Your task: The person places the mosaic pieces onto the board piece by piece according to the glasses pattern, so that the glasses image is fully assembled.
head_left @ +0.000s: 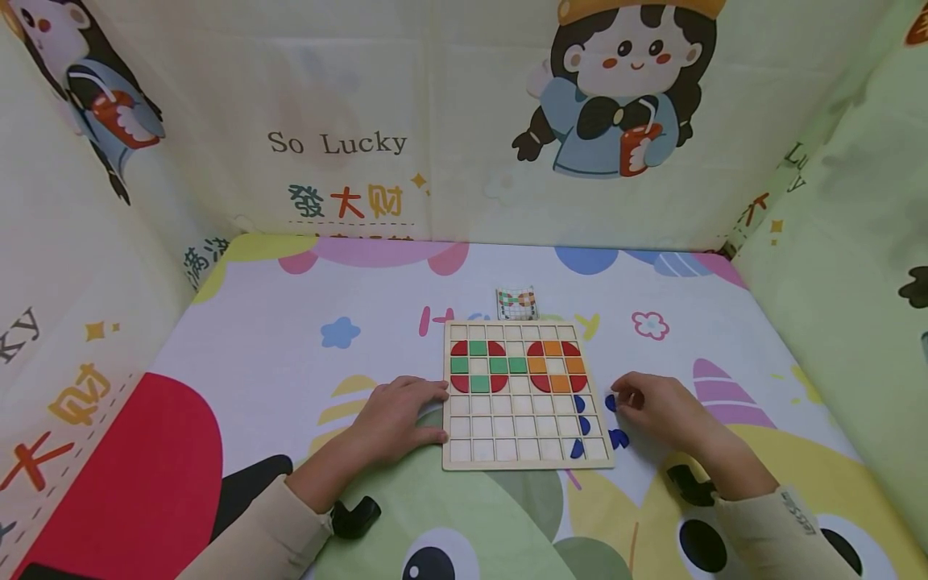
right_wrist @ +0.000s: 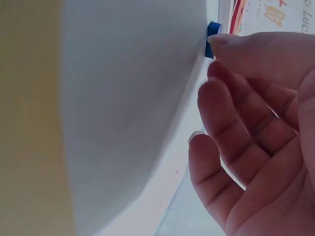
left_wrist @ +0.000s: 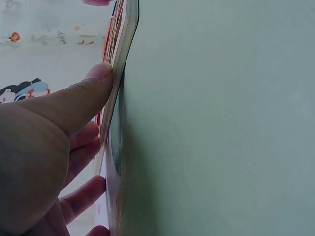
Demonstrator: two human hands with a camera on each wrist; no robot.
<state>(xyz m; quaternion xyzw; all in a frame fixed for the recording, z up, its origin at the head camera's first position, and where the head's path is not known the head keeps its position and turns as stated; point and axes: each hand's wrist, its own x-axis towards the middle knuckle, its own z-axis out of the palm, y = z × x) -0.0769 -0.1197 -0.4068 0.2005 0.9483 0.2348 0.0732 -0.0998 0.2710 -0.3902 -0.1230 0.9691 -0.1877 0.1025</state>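
Note:
A wooden grid board (head_left: 506, 427) lies on the table with coloured pieces in its cells. Red rounded corners and green squares (head_left: 478, 348) form a ring at its left. Red corners and orange squares (head_left: 553, 348) form another at the right. Three blue rounded pieces (head_left: 584, 424) sit in the lower right cells. My left hand (head_left: 395, 419) touches the board's left edge, thumb and fingers spread along it. Just right of the board, my right hand (head_left: 656, 405) pinches a blue piece (right_wrist: 211, 46), thumb tip on it and index finger largely hidden. More blue (head_left: 619, 439) lies below that hand.
Behind the board's far edge is a small card (head_left: 516, 303) printed with a coloured grid pattern. A patterned cloth (head_left: 391, 290) covers the table. Printed fabric walls (head_left: 464, 185) stand at the back and both sides.

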